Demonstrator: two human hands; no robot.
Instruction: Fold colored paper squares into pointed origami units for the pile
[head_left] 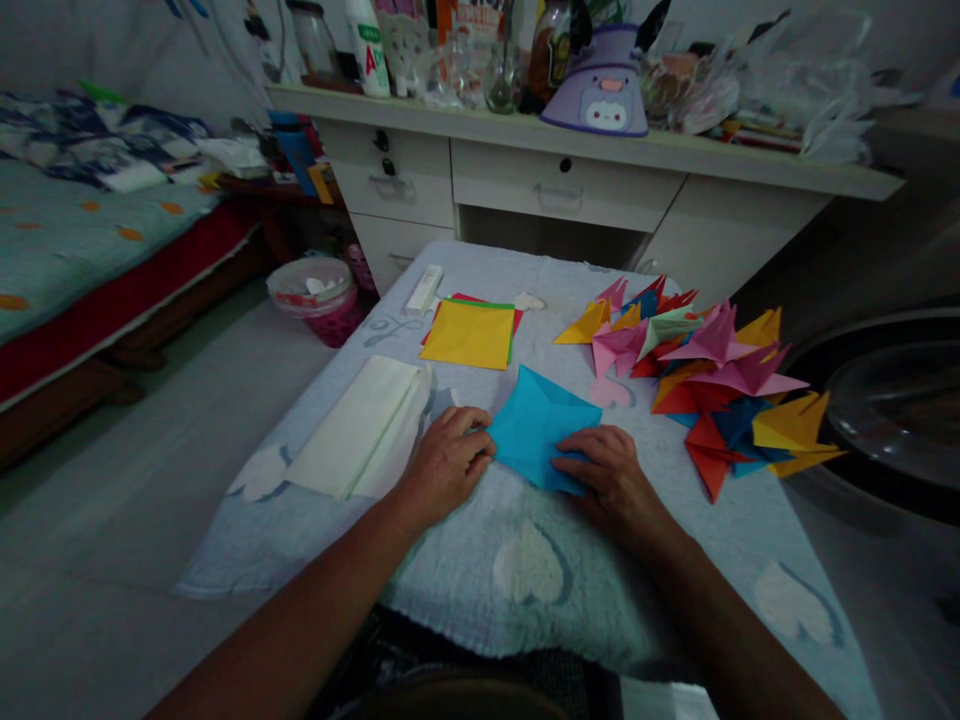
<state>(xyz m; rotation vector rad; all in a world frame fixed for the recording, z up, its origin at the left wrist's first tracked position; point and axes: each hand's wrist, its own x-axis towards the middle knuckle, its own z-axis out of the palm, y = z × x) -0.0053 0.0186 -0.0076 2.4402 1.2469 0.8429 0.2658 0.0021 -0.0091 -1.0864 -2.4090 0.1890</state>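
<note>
A square sheet of blue origami paper (536,425), with crease marks on it, lies turned at an angle on the cloth in front of me. My left hand (456,452) pinches its left corner between thumb and fingers. At the lower right edge, my right hand (606,466) grips the sheet with bent fingers on top; its thumb is hidden. Beyond the blue sheet sits a stack of square paper (469,333), yellow on top with red and green edges showing. To the right are several folded paper cranes (712,350) in pink, red, yellow, blue and pale green.
A folded white paper or cloth (356,425) lies left of my left hand. A small white box (425,289) is near the table's far edge. The table wears a pale blue cloth (529,570). Behind stand a cluttered desk (510,180) and a pink bin (315,300).
</note>
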